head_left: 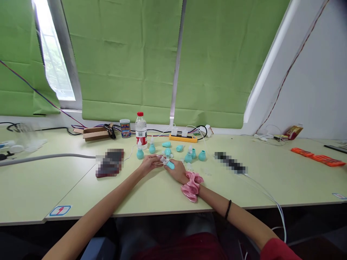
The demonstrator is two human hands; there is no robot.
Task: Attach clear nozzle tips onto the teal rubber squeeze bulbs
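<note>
My left hand (pixel 150 164) pinches a clear plastic tip (pixel 163 160) at the middle of the table. Against it, my right hand (pixel 176 171) grips a small teal rubber bulb (pixel 170 165), the kind found on a nasal aspirator. The fingers partly hide where tip and bulb meet. Just beyond my hands are several more teal pieces. An aspirator with a clear tip (pixel 140 153) stands left of them, and another (pixel 152 147) is behind it. One bare bulb (pixel 202 155) stands to the right. Small clear parts (pixel 189 167) lie near my right wrist.
A red-capped water bottle (pixel 141 131) and a can (pixel 125 129) stand at the back, beside an open cardboard box (pixel 97 133). Behind the bulbs lies a yellow power strip (pixel 183 138) with cables. Blurred-out objects lie left and right; orange items (pixel 317 157) are far right.
</note>
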